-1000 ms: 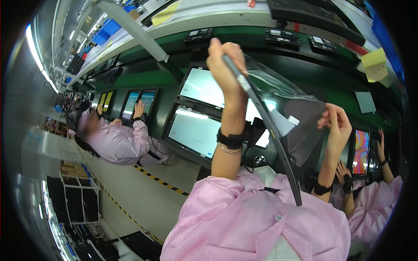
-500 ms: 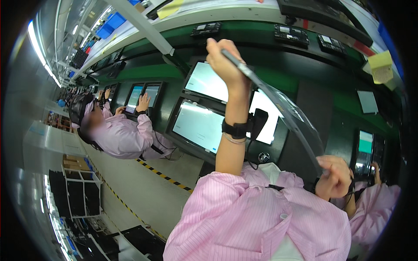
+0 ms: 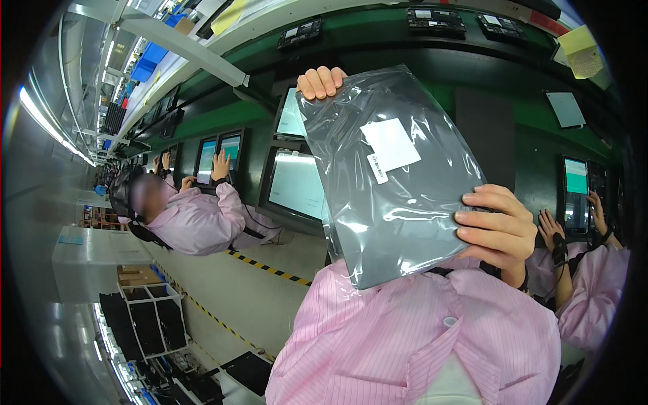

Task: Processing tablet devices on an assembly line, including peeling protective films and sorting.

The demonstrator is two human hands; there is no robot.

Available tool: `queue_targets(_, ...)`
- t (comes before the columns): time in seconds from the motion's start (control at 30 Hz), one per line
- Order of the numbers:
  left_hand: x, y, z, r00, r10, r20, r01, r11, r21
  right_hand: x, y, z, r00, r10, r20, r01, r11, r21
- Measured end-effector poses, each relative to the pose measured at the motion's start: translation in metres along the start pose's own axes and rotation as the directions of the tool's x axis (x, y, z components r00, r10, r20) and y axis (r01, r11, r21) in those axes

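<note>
Between my hands is a flat dark-grey panel in a clear plastic bag [image 3: 398, 216], tilted, its broad face toward the view. A white label [image 3: 391, 144] and a small barcode sticker [image 3: 378, 169] show near its upper middle. My left hand [image 3: 320, 82] grips the bag's upper left corner, its fingers curled over the edge. At the right edge my right hand [image 3: 496, 226] is closed on it, fingers across the face. The panel hides most of my left arm. Behind the bag, partly covered, are two lit tablet-like screens: an upper one [image 3: 290, 115] and a lower one [image 3: 294, 182].
A co-worker [image 3: 196, 216] in pink touches lit screens [image 3: 216, 158] at left. Another person's hands [image 3: 551, 228] are by a device [image 3: 576, 196] at right. Black electronic units [image 3: 435, 21] sit along the far bench. A metal post [image 3: 182, 44] slants at upper left.
The bagged panel has turned from nearly edge-on to broad face toward the view. My left hand now shows only fingers over its corner; my right hand has risen along the right edge.
</note>
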State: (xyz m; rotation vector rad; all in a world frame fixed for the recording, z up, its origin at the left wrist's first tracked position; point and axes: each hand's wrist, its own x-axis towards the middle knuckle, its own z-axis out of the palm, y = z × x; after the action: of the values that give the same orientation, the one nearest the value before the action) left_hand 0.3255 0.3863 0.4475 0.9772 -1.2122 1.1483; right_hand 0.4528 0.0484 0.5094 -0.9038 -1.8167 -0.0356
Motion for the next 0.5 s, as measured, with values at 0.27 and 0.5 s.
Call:
queue_targets(0.27, -0.090, -0.019, 0.080, 0.577, -0.233, -0.782, 0.276, 0.958, -0.082, 0.034, 0.008, 0.000, 0.911, 0.144, -0.386, -0.097, 0.985, 0.141)
queue_targets(0.5, -0.106, -0.060, 0.095, 0.095, -0.099, -0.991, 0.564, 0.825, -0.029, 0.042, 0.013, 0.010, 0.816, 0.301, -0.494, -0.201, 0.948, 0.246)
